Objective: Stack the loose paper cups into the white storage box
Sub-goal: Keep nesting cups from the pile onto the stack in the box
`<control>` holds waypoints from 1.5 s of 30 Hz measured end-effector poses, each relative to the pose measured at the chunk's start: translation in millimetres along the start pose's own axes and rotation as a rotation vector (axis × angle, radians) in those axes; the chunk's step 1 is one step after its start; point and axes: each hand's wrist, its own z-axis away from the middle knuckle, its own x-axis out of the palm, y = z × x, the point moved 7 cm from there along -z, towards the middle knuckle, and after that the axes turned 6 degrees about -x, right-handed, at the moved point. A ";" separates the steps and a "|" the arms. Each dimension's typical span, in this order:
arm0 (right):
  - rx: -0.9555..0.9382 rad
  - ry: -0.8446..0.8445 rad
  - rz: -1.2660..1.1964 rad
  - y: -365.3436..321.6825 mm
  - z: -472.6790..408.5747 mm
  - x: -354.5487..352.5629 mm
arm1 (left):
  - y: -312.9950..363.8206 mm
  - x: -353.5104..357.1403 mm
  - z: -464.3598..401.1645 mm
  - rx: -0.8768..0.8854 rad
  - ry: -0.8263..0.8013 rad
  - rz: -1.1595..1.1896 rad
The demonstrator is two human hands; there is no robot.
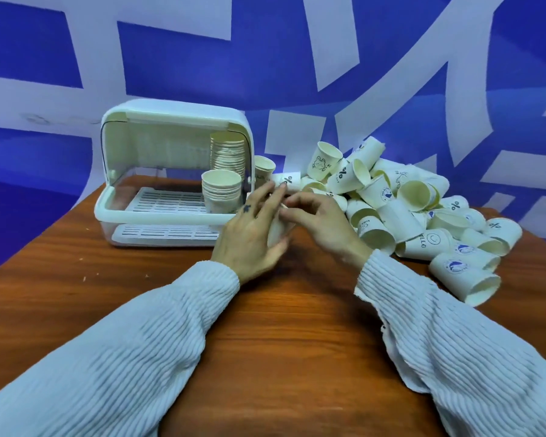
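Wooden table (265, 326), blue-and-white wall behind. White storage box (174, 175) at the back left, lid up. Inside on the right: tall cup stack (228, 154) at the rear, shorter stack (221, 192) in front. Left hand (252, 230) grips a paper cup (278, 231) just in front of the box's right end. Right hand (320, 217) meets it, fingertips at the cup's top. Big pile of loose cups (407, 209) on the right. Pale ribbed sleeves (145, 342) on both arms.
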 end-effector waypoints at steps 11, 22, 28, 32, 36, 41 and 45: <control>0.281 -0.305 1.177 51.7 37.0 -125.0 | 8.5 11.4 3.8 0.029 -0.067 0.043; -0.233 0.362 0.623 -24.1 4.4 -94.7 | -18.4 -41.7 -5.5 -0.230 0.230 0.173; -0.247 0.420 0.424 -58.1 -61.3 -34.3 | -55.7 -90.8 3.0 -0.459 0.493 0.283; -0.257 0.366 0.469 -68.9 -104.1 6.8 | -83.7 -111.5 13.2 -0.574 0.616 0.310; -0.178 0.176 0.710 -58.8 -130.7 37.7 | -87.4 -111.4 14.6 -0.617 0.606 0.306; -0.097 -0.010 0.888 -37.6 -141.4 66.6 | -81.7 -104.5 9.9 -0.603 0.522 0.267; -0.033 -0.076 0.969 -16.3 -134.9 78.7 | -82.4 -98.5 9.9 -0.612 0.472 0.264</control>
